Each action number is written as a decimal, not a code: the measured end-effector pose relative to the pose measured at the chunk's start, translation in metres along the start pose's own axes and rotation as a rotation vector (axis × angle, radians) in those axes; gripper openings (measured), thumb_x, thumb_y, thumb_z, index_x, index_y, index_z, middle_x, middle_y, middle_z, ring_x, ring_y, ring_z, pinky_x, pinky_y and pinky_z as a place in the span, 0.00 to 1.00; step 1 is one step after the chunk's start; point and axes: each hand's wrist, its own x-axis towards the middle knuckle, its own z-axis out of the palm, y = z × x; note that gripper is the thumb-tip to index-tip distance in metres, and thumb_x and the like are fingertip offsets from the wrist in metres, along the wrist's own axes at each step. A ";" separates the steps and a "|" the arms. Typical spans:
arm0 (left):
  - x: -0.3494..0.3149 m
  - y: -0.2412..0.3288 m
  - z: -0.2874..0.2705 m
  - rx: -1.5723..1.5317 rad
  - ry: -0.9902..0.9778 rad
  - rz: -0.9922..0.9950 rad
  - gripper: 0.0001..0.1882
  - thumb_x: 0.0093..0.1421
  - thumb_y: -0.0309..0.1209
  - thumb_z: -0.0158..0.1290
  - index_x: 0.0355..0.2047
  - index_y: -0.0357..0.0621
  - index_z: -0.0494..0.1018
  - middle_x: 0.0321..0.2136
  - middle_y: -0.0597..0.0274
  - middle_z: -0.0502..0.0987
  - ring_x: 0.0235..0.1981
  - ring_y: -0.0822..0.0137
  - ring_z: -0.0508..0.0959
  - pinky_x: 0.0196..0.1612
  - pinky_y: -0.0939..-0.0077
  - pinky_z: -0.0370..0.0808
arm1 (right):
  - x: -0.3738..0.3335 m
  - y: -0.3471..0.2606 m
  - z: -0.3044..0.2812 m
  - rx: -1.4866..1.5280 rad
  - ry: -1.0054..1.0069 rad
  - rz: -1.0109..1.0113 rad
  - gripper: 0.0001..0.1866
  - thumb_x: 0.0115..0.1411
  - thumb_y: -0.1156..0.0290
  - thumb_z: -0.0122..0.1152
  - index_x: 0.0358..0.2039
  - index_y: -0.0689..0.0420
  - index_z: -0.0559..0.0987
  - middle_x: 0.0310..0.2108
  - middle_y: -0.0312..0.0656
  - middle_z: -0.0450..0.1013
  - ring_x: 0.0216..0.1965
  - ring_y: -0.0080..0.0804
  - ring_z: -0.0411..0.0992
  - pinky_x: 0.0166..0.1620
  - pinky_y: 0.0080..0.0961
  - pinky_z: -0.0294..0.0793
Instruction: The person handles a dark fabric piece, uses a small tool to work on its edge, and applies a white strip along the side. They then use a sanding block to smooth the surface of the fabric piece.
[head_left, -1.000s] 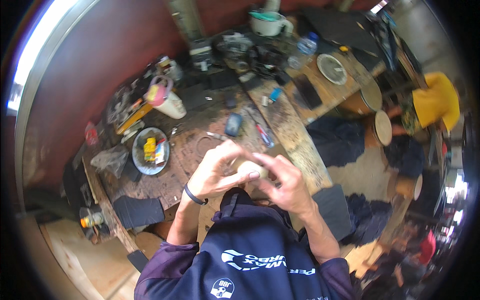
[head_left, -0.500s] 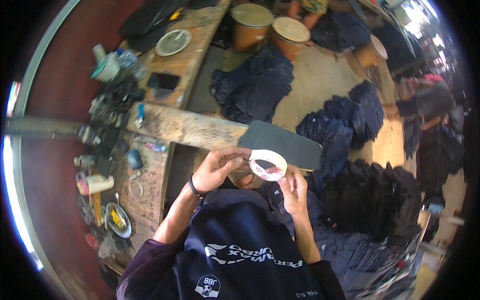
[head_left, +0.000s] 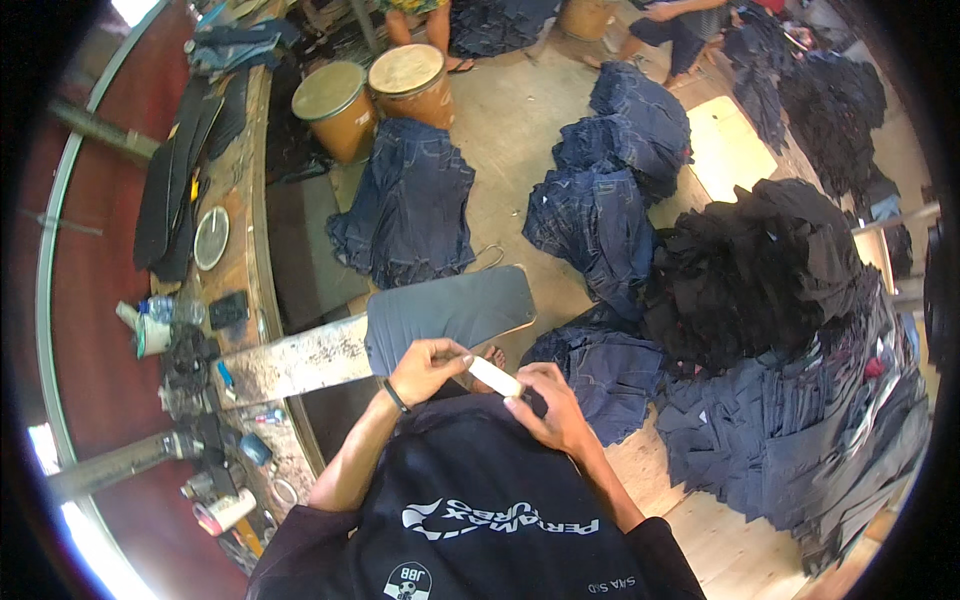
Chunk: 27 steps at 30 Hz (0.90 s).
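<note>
Between my two hands, above my lap, is a roll of white tape [head_left: 495, 378], seen edge-on. My left hand [head_left: 428, 372] pinches its left end with thumb and fingertips. At the other end, the fingers and thumb of my right hand [head_left: 548, 405] are closed on the roll. Just beyond my hands lies a dark padded board [head_left: 452, 310] with rounded corners, on the end of a wooden plank [head_left: 300, 355]. The roll is held apart from the board.
A wooden workbench [head_left: 235, 270] runs along the left, bearing a phone [head_left: 229, 310], a round lid [head_left: 211, 238] and bottles. Piles of dark jeans [head_left: 405, 205] and black cloth [head_left: 750, 275] cover much of the floor. Brown drums [head_left: 412, 88] stand ahead, near other people's legs.
The tape roll has turned from showing its open ring to showing its edge, and my right hand has shifted its hold. My view has swung to the right.
</note>
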 end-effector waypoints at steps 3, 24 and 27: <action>0.012 -0.001 0.013 0.195 -0.111 0.083 0.12 0.70 0.33 0.62 0.43 0.34 0.83 0.34 0.56 0.88 0.35 0.71 0.86 0.43 0.71 0.82 | 0.000 0.000 0.010 0.080 0.035 0.091 0.15 0.65 0.68 0.71 0.46 0.63 0.80 0.37 0.52 0.80 0.41 0.47 0.79 0.47 0.39 0.77; 0.239 0.061 -0.020 0.549 -0.338 0.541 0.12 0.70 0.36 0.57 0.42 0.37 0.77 0.31 0.45 0.82 0.36 0.46 0.84 0.42 0.56 0.78 | 0.058 0.077 0.025 -0.459 0.139 0.822 0.25 0.76 0.51 0.49 0.36 0.59 0.82 0.33 0.63 0.81 0.37 0.69 0.80 0.44 0.61 0.79; 0.250 0.057 -0.025 0.561 -0.367 0.476 0.12 0.71 0.36 0.57 0.42 0.37 0.76 0.31 0.47 0.82 0.36 0.49 0.83 0.40 0.57 0.76 | 0.063 0.079 0.037 -0.539 0.101 0.802 0.26 0.76 0.51 0.50 0.34 0.60 0.83 0.30 0.63 0.81 0.34 0.67 0.81 0.40 0.60 0.80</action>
